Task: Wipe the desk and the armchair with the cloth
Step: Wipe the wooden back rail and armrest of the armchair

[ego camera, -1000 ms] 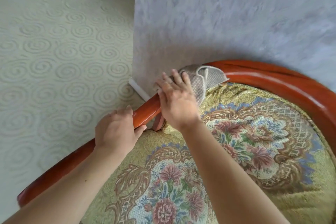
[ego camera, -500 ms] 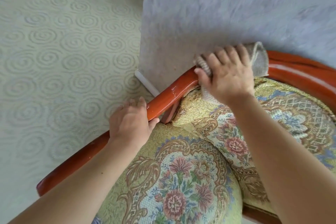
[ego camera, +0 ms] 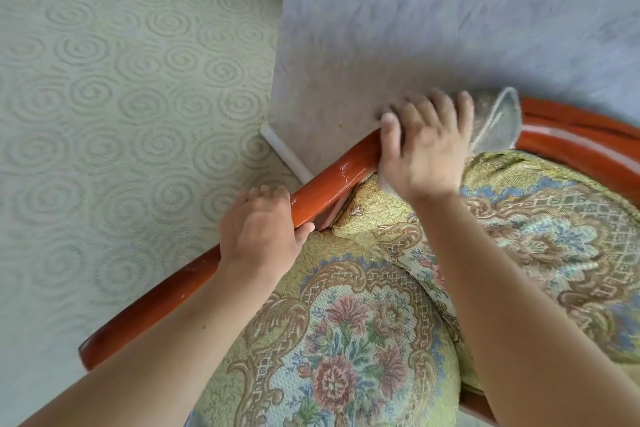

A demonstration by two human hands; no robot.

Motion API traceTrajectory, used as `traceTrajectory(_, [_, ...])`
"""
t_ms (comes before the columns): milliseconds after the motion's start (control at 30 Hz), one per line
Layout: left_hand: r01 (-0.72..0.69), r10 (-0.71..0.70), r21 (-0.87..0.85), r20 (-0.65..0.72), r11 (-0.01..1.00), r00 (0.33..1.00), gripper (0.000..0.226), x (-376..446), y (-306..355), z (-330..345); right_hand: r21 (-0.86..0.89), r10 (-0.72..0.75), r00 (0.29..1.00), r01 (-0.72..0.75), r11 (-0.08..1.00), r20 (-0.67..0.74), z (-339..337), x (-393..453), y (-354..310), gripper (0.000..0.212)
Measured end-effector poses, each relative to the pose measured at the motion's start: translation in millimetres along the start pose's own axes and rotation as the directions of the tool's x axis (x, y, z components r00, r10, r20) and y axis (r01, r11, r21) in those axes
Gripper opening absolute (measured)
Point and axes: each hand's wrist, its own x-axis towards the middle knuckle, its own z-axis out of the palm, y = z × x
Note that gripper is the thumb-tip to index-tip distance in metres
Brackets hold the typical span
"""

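The armchair has a glossy red-brown wooden rail (ego camera: 332, 184) that curves around floral yellow upholstery (ego camera: 346, 340). My right hand (ego camera: 429, 152) presses a grey cloth (ego camera: 498, 121) onto the top of the rail, where it bends toward the back. Part of the cloth sticks out to the right of my fingers. My left hand (ego camera: 259, 229) grips the same rail lower down, fingers wrapped over its outer side.
A grey-blue wall (ego camera: 450, 28) stands right behind the chair back, with a white skirting strip (ego camera: 287, 156) at its foot. Pale carpet with spiral relief (ego camera: 121, 114) fills the left side. The rail's free end (ego camera: 90, 350) points to the lower left.
My right hand slid the cloth along the rail from near my left hand up toward the curved back. My left hand kept its grip on the rail.
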Motion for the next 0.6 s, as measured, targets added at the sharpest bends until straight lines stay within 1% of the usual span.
traceTrajectory(67, [-0.004, 0.004, -0.009, 0.014, 1.000, 1.000, 0.058, -0.1, 0.5, -2.2, 0.062, -0.062, 0.997, 0.059, 0.996, 0.054, 6.0, -10.9, -28.8, 0.036])
traceTrajectory(100, [-0.013, 0.013, -0.006, 0.017, 1.000, 1.000, 0.062, 0.3, 1.2, -3.3, 0.090, -0.084, 0.992, 0.076, 0.993, 0.090, 8.5, -17.4, -42.9, 0.037])
traceTrajectory(200, [-0.075, 0.075, -0.043, 0.013, 0.996, 0.997, 0.081, -3.8, -2.1, -8.4, 0.161, -0.120, 0.978, 0.093, 0.983, 0.168, 11.8, -38.7, -81.5, 0.046])
traceTrajectory(267, [-0.131, 0.131, -0.048, -0.003, 0.990, 0.991, 0.092, -15.5, -12.5, -11.4, 0.239, -0.169, 0.972, 0.127, 0.963, 0.165, 12.2, -55.4, -101.4, 0.045])
traceTrajectory(300, [-0.138, 0.139, -0.031, 0.021, 0.990, 0.990, 0.099, -23.4, -19.6, -13.0, 0.277, -0.202, 0.967, 0.154, 0.948, 0.153, 12.4, -63.2, -107.5, 0.043])
traceTrajectory(400, [-0.082, 0.081, 0.005, 0.133, 0.997, 0.988, 0.109, -49.1, -41.9, -16.5, 0.341, -0.322, 0.939, 0.264, 0.902, 0.123, 12.6, -68.8, -105.3, 0.041])
traceTrajectory(467, [-0.072, 0.071, -0.001, 0.170, 0.997, 0.983, 0.111, -62.9, -52.8, -20.1, 0.301, -0.433, 0.892, 0.380, 0.875, 0.132, 13.7, -60.1, -92.1, 0.043])
traceTrajectory(533, [-0.072, 0.072, -0.004, 0.170, 0.997, 0.983, 0.111, -73.7, -61.1, -24.3, 0.208, -0.521, 0.837, 0.486, 0.849, 0.168, 14.8, -48.2, -75.1, 0.047])
traceTrajectory(600, [-0.061, 0.058, 0.017, 0.154, 0.998, 0.986, 0.105, -80.4, -68.0, -27.8, 0.125, -0.535, 0.827, 0.520, 0.845, 0.175, 14.8, -34.8, -56.8, 0.051])
